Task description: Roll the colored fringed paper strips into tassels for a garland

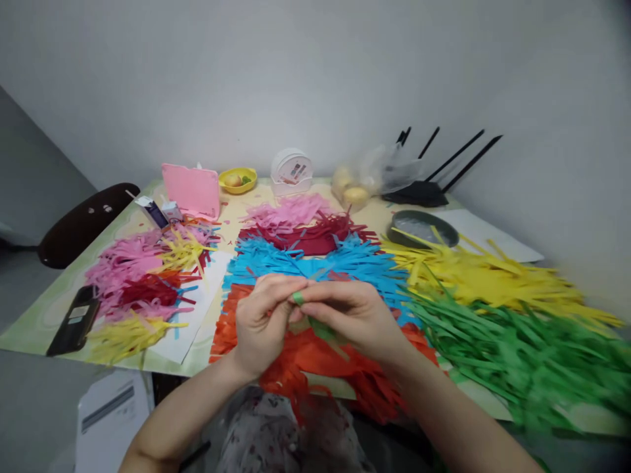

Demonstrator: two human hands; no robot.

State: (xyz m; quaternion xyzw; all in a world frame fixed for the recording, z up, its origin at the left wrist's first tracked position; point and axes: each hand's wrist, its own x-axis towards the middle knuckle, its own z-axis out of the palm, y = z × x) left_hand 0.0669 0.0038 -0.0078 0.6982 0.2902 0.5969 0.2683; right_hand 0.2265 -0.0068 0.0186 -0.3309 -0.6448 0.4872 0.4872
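My left hand [260, 320] and my right hand [351, 314] meet in front of me over the table, fingertips pinched together on a green paper strip [298, 299]. A small curled end of it shows between the fingers, and more green trails down under my right hand. Beneath the hands lie piles of cut paper strips: orange [320, 364] nearest me, blue [315, 261] behind it, then dark red [310, 238] and pink [288, 211].
Yellow strips [493, 276] and green strips [517, 351] cover the right side; mixed strips [142, 276] lie left beside a black phone [75, 320]. At the back stand a pink stand [192, 190], a yellow bowl [237, 179], a tape dispenser [292, 169], a bagged item [355, 187], a dark dish [422, 227] and a router [419, 192].
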